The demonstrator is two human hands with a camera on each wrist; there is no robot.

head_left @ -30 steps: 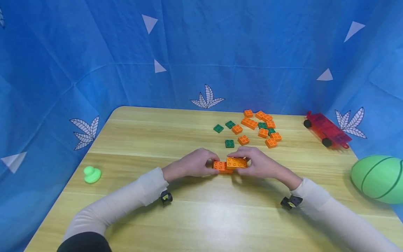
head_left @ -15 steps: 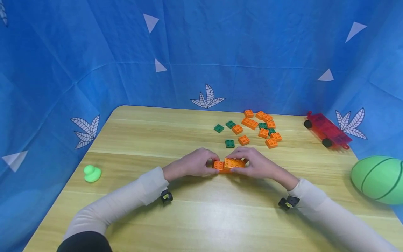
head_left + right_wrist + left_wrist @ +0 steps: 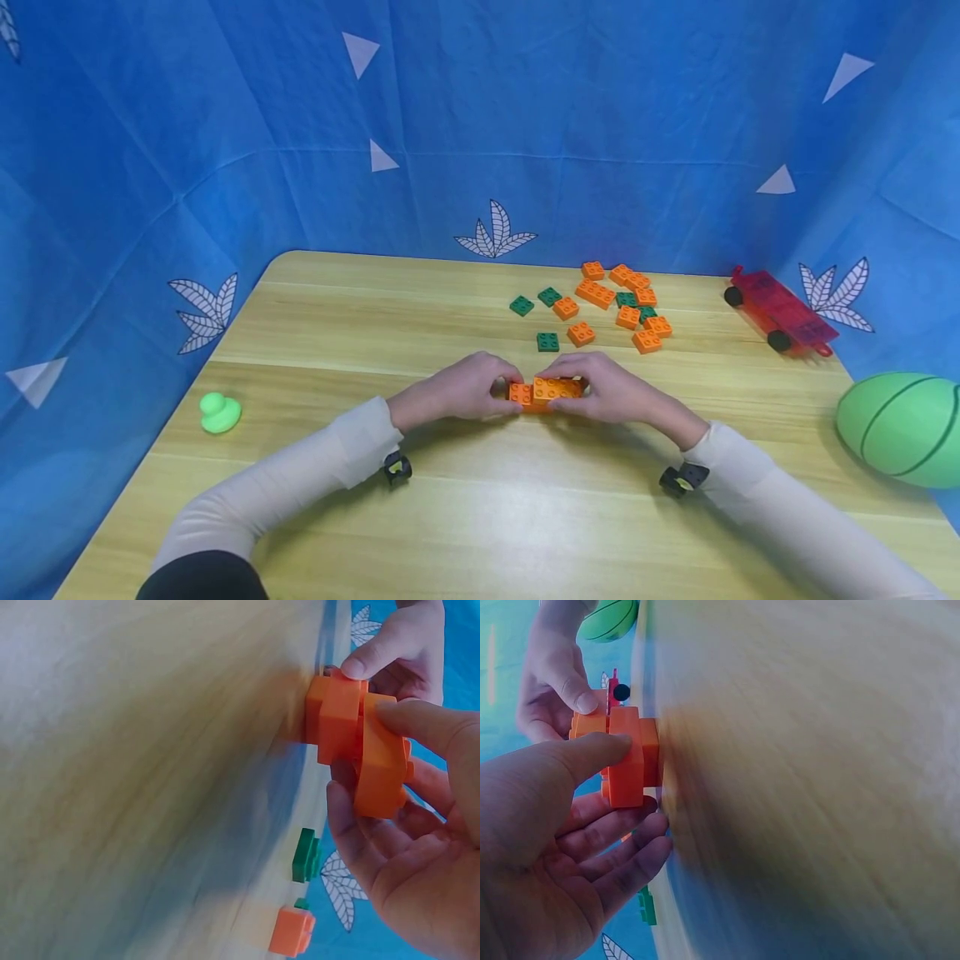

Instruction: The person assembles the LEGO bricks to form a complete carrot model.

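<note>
Three stacked orange bricks [image 3: 520,394] are sitting on the table [image 3: 480,508]; left hand [image 3: 471,387] is pinching the middle brick [image 3: 627,787], right hand [image 3: 611,390] the top brick [image 3: 381,776], thumbs [image 3: 596,756] partly hiding both. Five green bricks [image 3: 548,342] are lying behind.

1. Orange bricks [image 3: 381,761] between the fingers [image 3: 634,877]: smooth, hard-looking plastic, kinda satin, with moulded studs.
2. Green bricks [image 3: 548,342] just beyond the fingers: same studded plastic look.
3. Tabletop [image 3: 480,533] under the fingers: wood-grain finish, smooth, glossy enough to throw a pale glare.
4. Red toy car [image 3: 787,312], well right of the fingers: see-through shiny plastic.
5. Blue backdrop [image 3: 480,92] behind the fingers: creased cloth, pretty matt tbh.
</note>
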